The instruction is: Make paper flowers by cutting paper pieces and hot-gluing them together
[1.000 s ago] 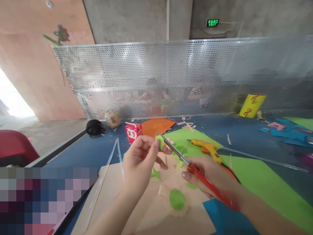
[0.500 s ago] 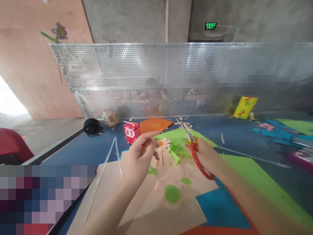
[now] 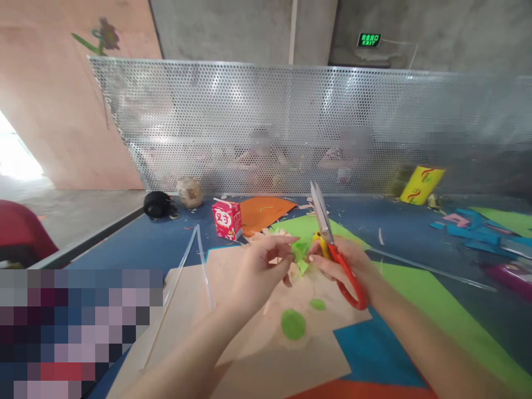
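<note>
Left hand (image 3: 260, 266) pinching green paper scrap (image 3: 300, 250) between thumb and fingers, above tan sheet (image 3: 249, 343) on worktop (image 3: 137, 249). Right hand (image 3: 347, 263) closed around red-handled scissors (image 3: 332, 249), blades upright and shut, fingertips touching same scrap. Green disc (image 3: 293, 325) flat on tan sheet below hands.

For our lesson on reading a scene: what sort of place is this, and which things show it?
Probably a shared craft workshop: red scissors in the right hand, coloured paper sheets and offcuts on the blue table, a perforated metal divider.
</note>
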The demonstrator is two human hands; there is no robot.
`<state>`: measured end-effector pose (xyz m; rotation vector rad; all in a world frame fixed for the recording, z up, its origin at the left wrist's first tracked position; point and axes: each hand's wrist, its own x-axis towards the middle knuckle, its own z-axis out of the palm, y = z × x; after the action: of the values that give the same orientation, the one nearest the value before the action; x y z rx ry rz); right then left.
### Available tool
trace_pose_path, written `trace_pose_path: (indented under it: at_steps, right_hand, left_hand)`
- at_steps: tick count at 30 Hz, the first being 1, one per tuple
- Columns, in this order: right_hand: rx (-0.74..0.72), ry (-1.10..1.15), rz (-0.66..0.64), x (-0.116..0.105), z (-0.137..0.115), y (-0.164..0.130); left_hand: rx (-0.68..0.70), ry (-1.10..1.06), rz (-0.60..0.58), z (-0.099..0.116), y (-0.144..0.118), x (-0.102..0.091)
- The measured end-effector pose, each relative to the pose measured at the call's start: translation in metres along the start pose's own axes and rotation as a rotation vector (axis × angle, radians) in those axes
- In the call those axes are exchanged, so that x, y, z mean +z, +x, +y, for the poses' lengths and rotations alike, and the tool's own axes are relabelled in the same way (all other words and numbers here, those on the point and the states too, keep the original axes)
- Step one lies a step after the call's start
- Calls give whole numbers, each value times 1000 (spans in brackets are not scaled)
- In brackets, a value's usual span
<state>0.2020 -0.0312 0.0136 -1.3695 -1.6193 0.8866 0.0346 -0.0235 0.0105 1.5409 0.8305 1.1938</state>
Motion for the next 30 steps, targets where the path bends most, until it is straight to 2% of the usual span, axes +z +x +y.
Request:
trace_pose_path:
  at_steps: [3,11,20,23,26,30]
  right_hand:
    - [-15,94,-3,2,-7,-8]
    - [-33,-133,91,4,-11,-11]
    - [-107,-23,78,6,-8,-12]
    - [-168,-45,43,4,-7,-16]
    - [-163,-79,-47,3,-8,-20]
    - [-83,-130,-130,7,-10,-23]
  left_hand:
    - [-12,-46,7,2,-2,2]
    - [-86,-76,-23,5,-3,6]
    - [-84,-75,-84,5,-5,4]
    - [-24,-158,33,10,-5,1]
    - [48,-313,159,15,-4,-3]
    - [17,-460,205,20,-5,-4]
